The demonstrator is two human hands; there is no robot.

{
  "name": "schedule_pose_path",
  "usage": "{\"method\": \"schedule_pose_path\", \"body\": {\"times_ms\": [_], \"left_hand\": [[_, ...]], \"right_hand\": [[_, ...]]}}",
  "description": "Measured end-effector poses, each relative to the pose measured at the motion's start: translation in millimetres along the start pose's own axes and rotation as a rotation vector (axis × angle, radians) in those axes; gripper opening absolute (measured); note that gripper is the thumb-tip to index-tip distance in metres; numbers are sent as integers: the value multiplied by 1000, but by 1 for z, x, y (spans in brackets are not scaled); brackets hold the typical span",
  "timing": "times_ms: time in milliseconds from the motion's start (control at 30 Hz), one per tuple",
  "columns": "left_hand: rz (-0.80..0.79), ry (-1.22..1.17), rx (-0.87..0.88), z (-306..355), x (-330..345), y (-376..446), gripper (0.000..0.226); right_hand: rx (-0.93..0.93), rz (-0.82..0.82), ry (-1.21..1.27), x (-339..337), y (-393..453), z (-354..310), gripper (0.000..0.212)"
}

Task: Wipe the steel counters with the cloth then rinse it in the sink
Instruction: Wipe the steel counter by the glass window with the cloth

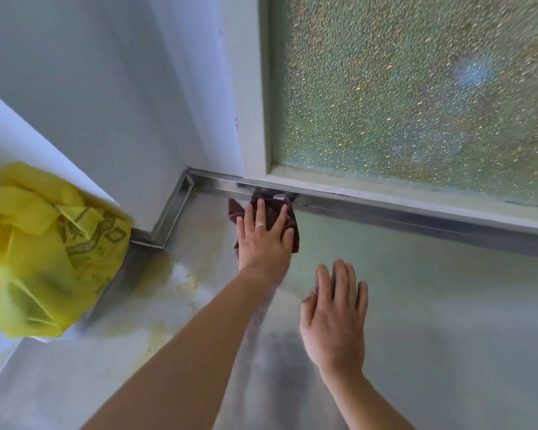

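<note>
Head: one cloth [277, 217], two hands, left hand [263, 240] pressing.

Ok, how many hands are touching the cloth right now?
1. The left hand presses flat on the dark red cloth by the counter's back edge; the right hand is apart from it, nearer the camera.

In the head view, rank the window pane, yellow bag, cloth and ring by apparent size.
1. Window pane, by far the largest.
2. Yellow bag, though it sits nearer the camera, which inflates it.
3. Cloth, partly hidden under the left hand.
4. Ring, smallest.
</note>
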State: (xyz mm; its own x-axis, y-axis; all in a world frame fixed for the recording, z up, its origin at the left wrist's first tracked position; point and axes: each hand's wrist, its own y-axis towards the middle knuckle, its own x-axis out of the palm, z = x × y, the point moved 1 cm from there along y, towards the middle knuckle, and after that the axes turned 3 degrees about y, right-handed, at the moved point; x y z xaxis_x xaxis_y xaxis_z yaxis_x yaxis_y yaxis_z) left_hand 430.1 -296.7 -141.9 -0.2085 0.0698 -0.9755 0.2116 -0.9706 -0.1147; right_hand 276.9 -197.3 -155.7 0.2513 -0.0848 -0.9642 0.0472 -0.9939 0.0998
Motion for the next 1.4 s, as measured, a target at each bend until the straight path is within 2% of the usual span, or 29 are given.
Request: {"method": "schedule_pose_path", "body": {"times_ms": [100,267,433,500,667,800,933,1067,1233,1400], "left_hand": [[14,6,12,-1,3,16,56],[-72,24,42,-22,-9,-4,58],[-63,68,-17,-87,-11,-134,59],[-82,66,-57,-103,-7,-158,60],[31,15,-81,-98,-10,-88,60],[16,-6,-91,-98,-17,-7,57],[10,-18,-93,-97,-18,8,57],[8,-13,-76,-104,-16,-38,57],[18,-32,-62,-122,-11,-137,58],[35,-43,-90,-135,1,-241,57]], "right_hand": [[0,-6,-14,2,4,-2,56],[-14,-9,-33,-3,4,-2,53],[-16,5,-24,-5,1,-4,48],[-22,13,-23,-5,1,-4,48],[-44,96,-2,1,2,-4,45],[-60,171,-2,8,3,-2,42],[-81,175,-2,8,4,0,39],[-68,177,11,7,3,-1,38],[-68,158,4,4,-1,-3,34],[2,54,-18,-3,-24,-16,48]]}}
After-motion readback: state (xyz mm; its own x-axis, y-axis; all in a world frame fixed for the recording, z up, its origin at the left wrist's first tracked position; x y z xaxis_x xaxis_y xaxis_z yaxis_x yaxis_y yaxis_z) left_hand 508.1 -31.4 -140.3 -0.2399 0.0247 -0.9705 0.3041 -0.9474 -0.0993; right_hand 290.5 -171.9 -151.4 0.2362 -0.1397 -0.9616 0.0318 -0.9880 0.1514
